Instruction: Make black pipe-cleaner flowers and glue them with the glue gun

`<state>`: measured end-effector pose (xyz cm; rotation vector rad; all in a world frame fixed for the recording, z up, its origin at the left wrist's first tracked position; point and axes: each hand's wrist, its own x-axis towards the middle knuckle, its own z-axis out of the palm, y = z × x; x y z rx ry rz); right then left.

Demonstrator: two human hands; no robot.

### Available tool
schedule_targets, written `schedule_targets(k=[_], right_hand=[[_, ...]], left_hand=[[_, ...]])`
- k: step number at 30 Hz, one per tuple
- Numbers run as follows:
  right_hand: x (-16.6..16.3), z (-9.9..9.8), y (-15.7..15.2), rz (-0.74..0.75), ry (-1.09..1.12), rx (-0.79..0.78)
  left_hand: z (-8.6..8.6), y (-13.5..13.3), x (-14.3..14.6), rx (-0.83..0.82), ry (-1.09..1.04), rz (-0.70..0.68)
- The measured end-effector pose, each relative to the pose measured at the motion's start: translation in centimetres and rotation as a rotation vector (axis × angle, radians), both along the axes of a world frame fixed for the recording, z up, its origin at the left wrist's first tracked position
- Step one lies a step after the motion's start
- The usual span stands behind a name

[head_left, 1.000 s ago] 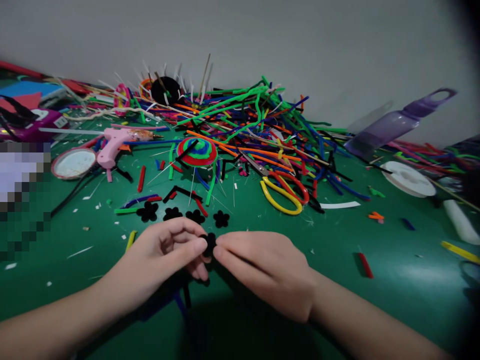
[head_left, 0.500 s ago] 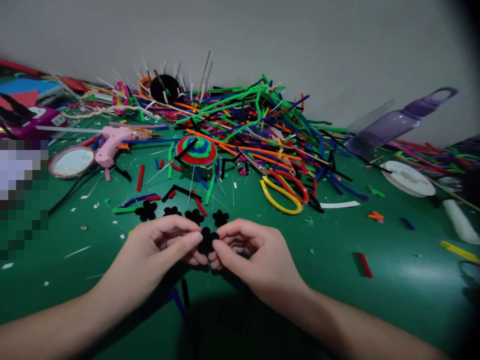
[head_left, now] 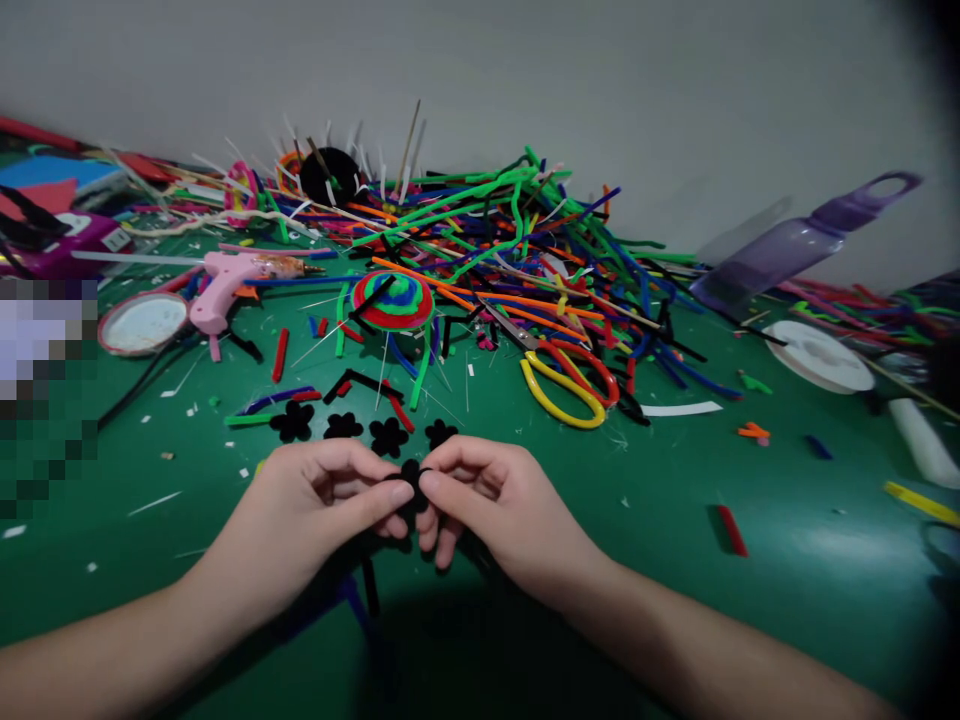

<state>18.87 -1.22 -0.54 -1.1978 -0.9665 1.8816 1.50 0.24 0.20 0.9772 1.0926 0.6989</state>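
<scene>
L hand (head_left: 315, 500) + R hand (head_left: 495, 500) both pinching small fuzzy black flower (head_left: 411, 476), thumb to forefinger, front-centre over smooth green mat (head_left: 675, 500). Row of 4 lobed flat black flowers (head_left: 343, 426) just behind. Yellow/red-handled scissors (head_left: 562, 385) and tangled chenille stem pile (head_left: 510, 240) further back.

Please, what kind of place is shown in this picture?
Probably a craft worktable: a heap of coloured pipe cleaners, a pink glue gun and scissors lie on the green table, and the left hand and right hand pinch a black flower.

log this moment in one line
left hand: pinches black flower | right hand: pinches it too | loose flowers: row behind, on green mat
</scene>
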Motion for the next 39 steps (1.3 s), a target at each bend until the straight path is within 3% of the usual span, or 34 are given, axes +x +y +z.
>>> schedule_targets(k=[8,16,21,29,34,39], right_hand=[[-1.0,-0.4,-0.8,-0.15,0.032,0.11],[-0.6,-0.3,0.0,-0.112,0.0,0.014],[-0.6,-0.3,0.2,-0.141,0.041,0.01],[-0.5,0.0,0.5,-0.067,0.052,-0.026],[-0.4,-0.2,0.5,-0.076,0.13,-0.048],[-0.3,-0.4,0.3,-0.092,0.111,0.024]], left_hand=[[0.3,-0.1,0.1,0.025,-0.026,0.023],[-0.1,0.1,0.0,0.03,0.035,0.007],[-0.5,0.1,-0.1,0.052,-0.041,0.101],[0.2,0.1,0.0,0.144,0.099,-0.04],[0.1,0.1,-0.1,0.158,0.116,-0.043],[0.6,-0.1,-0.2,0.239,0.129,0.005]])
